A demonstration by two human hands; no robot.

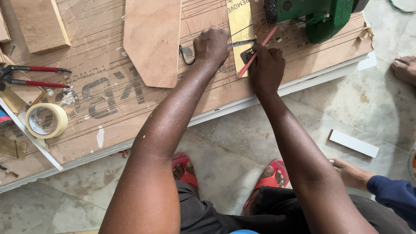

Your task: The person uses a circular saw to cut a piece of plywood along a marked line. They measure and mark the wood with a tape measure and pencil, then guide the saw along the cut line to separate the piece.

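Note:
My left hand (pixel 212 44) is closed around a slim metal blade tool (pixel 241 43) whose tip lies across a narrow yellow-gold strip (pixel 239 30) on the plywood board (pixel 108 86). My right hand (pixel 265 67) grips a red pencil (pixel 259 50), held slanted over the strip's near end, and presses down on a small dark piece (pixel 248 53) there. A black hook-shaped wire (pixel 184 56) lies just left of my left hand.
A pointed plywood panel (pixel 151 39) lies left of my hands. Red-handled pliers (pixel 34 76) and a tape roll (pixel 45 120) sit at the left. A green power tool (pixel 320 15) stands at the back right. Another person's hand (pixel 351 173) and bare foot (pixel 405 69) are at the right.

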